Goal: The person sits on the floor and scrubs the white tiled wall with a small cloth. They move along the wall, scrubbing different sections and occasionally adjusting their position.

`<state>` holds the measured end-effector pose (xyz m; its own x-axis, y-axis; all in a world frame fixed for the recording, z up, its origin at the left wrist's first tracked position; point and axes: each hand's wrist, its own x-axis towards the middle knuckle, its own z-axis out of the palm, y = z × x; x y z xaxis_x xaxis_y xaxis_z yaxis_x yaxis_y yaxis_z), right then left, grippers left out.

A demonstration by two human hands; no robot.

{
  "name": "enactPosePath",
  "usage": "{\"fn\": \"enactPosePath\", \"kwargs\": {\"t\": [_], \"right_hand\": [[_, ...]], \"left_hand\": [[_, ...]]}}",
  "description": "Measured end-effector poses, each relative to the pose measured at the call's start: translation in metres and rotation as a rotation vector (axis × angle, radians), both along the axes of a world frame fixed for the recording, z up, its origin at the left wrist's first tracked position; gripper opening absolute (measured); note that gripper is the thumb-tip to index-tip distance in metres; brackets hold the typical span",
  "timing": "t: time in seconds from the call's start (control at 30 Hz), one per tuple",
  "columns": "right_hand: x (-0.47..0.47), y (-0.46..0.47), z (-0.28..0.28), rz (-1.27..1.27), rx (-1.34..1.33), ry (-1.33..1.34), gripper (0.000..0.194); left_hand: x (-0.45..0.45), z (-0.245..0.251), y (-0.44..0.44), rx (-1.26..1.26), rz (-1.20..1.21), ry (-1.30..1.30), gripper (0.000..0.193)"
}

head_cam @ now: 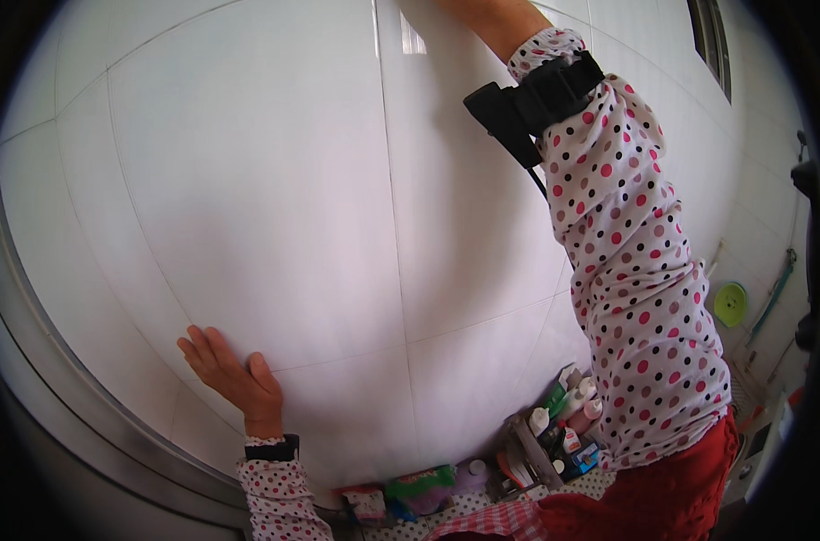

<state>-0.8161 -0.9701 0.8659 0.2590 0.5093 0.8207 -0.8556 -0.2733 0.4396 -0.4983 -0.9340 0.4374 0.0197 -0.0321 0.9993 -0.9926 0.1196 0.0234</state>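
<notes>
My left hand (241,382) rests on the white tiled wall (261,203), low and to the left, near a corner. Its palm faces the tiles, the thumb stands apart from the fingers, and it holds nothing. My right arm reaches up past the top edge, so the right hand itself is out of view. A dotted sleeve (626,237) covers that arm, with a black strap and device (552,98) at the wrist. The arm's shadow falls across the tiles beside it.
Below the wall stands a rack (535,453) with several bottles (572,439) by it. Packed bags (420,490) lie on the dotted floor (464,504). A green basin (731,304) hangs at right. A door frame (51,331) curves along the left.
</notes>
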Motion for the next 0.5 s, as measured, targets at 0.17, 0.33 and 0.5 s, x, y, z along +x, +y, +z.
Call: {"fn": "enactPosePath", "kwargs": {"t": [0.17, 0.33, 0.5], "right_hand": [[-0.003, 0.009, -0.039, 0.009, 0.084, 0.054, 0.022], [-0.014, 0.008, -0.119, 0.04, 0.138, 0.193, 0.028], [-0.033, 0.01, -0.215, 0.006, 0.278, 0.31, 0.054]], "left_hand": [[0.0, 0.0, 0.0, -0.002, -0.011, -0.004, 0.062], [-0.001, 0.003, 0.001, 0.006, 0.005, -0.018, 0.063], [-0.003, 0.008, 0.001, -0.008, 0.006, -0.036, 0.063]]}}
